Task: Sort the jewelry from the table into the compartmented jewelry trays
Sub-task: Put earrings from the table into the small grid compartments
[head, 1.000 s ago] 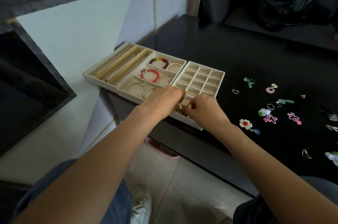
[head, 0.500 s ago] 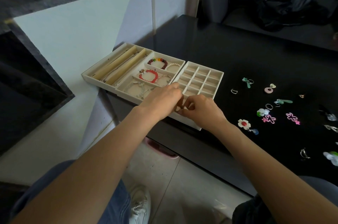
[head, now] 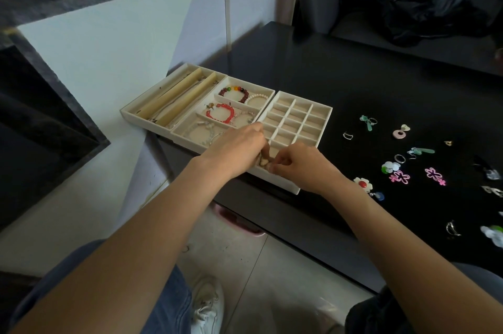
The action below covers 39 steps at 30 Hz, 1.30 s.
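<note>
Both hands have crept a little closer together over the last second, and the head camera has tipped slightly — otherwise nothing on the table has shifted. The left hand [head: 236, 149] and right hand [head: 302, 166] meet fingertip to fingertip above the near-left corner of the grid tray [head: 324, 113], pinching between them a small pale piece [head: 263, 162] that looks like an earring or stud; its exact form is too small to tell. Both hands are curled around it, neither relaxed.

Just beyond the left hand sits the bracelet tray [head: 268, 91], holding a red bead bracelet [head: 220, 114] and a multicoloured bead bracelet [head: 234, 91]; further out on the same side lies the roll tray [head: 130, 111]. To the outside of the right hand, well apart from it, the unsorted jewelry is scattered on the black table [head: 313, 66] — a red-centred flower piece [head: 362, 184] nearest the right wrist, pink flower pieces [head: 400, 177] beyond it, and a green pendant [head: 367, 122] further out.

The step in hand appears to be seating this one small piece into a near cell of the grid tray, most of whose cells look bare. By that reading the sorting is partway: bracelets placed, small items largely still to go. The next move likely calls for a fine release so the piece drops inside one cell rather than across a divider, then a reach with the right hand toward the nearest loose item.
</note>
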Tool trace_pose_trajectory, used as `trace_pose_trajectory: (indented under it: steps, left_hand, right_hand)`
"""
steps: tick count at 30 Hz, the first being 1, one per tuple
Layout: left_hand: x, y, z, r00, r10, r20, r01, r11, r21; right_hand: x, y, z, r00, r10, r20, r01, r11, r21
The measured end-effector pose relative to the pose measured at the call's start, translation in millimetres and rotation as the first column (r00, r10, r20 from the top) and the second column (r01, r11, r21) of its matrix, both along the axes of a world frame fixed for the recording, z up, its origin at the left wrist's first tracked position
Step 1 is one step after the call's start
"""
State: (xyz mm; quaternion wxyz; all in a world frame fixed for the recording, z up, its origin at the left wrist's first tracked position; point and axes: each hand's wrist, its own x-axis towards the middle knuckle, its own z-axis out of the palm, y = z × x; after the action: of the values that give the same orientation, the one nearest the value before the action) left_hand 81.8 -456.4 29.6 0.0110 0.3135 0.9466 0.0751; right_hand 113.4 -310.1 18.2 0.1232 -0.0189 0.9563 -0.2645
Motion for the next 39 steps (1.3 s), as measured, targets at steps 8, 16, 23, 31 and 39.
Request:
trace_pose_trajectory:
  steps: [8, 16, 23, 31, 39]
  left_hand:
    - [-2, -1, -1, 1.0, -0.001, 0.005, 0.001, 1.0, -0.018]
    - [-3, -2, 0, 0.995, 0.002, 0.104, -0.013, 0.995, 0.097]
    - [-1, -4, 5, 0.989, 0.051, 0.137, -0.066, 0.992, 0.107]
    - [4, -5, 5, 0.966, 0.151, 0.21, -0.181, 0.975, 0.131]
    - [4, 4, 2, 0.966, 0.107, 0.235, -0.141, 0.981, 0.131]
  right_hand:
    - [5, -5, 7, 0.991, 0.088, -0.101, -0.078, 0.992, 0.097]
    - [7, -5, 5, 0.94, 0.2, -0.275, -0.154, 0.972, 0.179]
    - [3, -5, 4, 0.929, 0.267, -0.257, -0.252, 0.964, 0.09]
    - [-1, -4, -6, 0.969, 0.116, -0.219, -0.139, 0.986, -0.09]
    - [-6, 6, -4, 0.967, 0.043, -0.252, -0.064, 0.995, -0.076]
